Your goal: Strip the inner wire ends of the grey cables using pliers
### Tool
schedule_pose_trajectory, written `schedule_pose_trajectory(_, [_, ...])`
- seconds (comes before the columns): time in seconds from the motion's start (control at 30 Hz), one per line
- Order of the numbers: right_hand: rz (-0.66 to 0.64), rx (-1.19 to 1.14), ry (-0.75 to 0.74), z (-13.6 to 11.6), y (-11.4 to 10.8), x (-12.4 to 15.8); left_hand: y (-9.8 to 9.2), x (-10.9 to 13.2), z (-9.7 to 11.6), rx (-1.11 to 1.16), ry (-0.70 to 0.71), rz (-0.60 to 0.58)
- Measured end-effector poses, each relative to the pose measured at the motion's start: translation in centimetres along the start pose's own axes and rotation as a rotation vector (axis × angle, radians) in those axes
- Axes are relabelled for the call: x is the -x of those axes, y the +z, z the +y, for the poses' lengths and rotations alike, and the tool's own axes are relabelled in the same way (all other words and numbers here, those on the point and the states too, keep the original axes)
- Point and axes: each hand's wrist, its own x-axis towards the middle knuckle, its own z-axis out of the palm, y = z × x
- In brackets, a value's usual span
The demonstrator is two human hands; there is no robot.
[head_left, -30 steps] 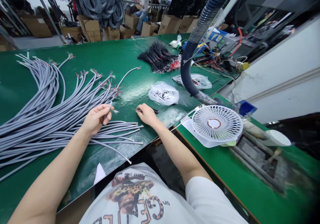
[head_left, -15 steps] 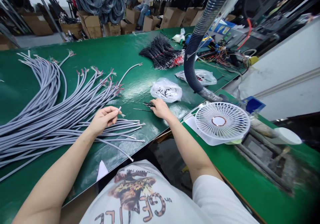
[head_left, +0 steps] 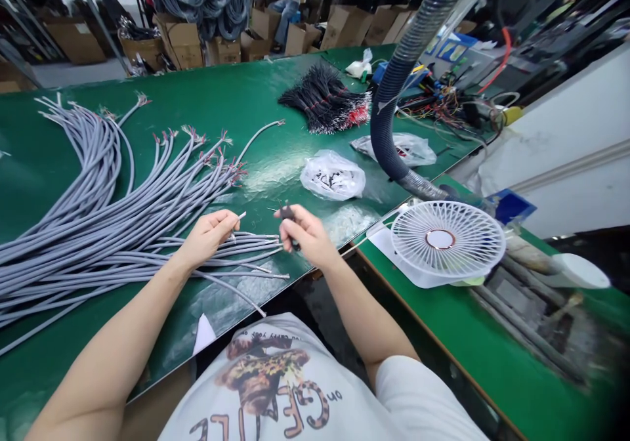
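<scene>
My left hand [head_left: 212,236] pinches the end of a grey cable, whose pale tip [head_left: 241,216] sticks out past the fingers. My right hand [head_left: 306,231], just to the right and above the table's near edge, is closed around a small dark-handled hand tool [head_left: 286,213]. Thin pointed tips of this tool face left toward the cable end, apart from it; its exact kind is unclear. Under and beside my left hand lie several loose grey cables [head_left: 246,244]. A larger bundle of grey cables [head_left: 147,214] with stripped reddish wire ends spreads to the left.
Clear plastic bags of small parts [head_left: 333,175] lie beyond my right hand. A bundle of black wires [head_left: 325,100] sits farther back. A dark flexible hose [head_left: 386,126] hangs at the right, near a white fan [head_left: 447,239]. Cardboard boxes [head_left: 182,44] and a seated person are behind the table.
My right hand has lifted the dark hand tool off the table and turned it toward my left hand. The left hand keeps its hold on the cable. The view has shifted slightly.
</scene>
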Motion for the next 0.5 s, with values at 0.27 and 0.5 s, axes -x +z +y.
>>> schedule_pose_trajectory(0.27, [-0.154,-0.195,0.133,0.5,3.9,0.3,0.1,0.2,0.3,-0.139,0.04,-0.035])
schedule_pose_trajectory(0.5, [-0.149,-0.228,0.173,0.4,4.1,0.1,0.1,0.3,0.3,-0.193,0.057,-0.039])
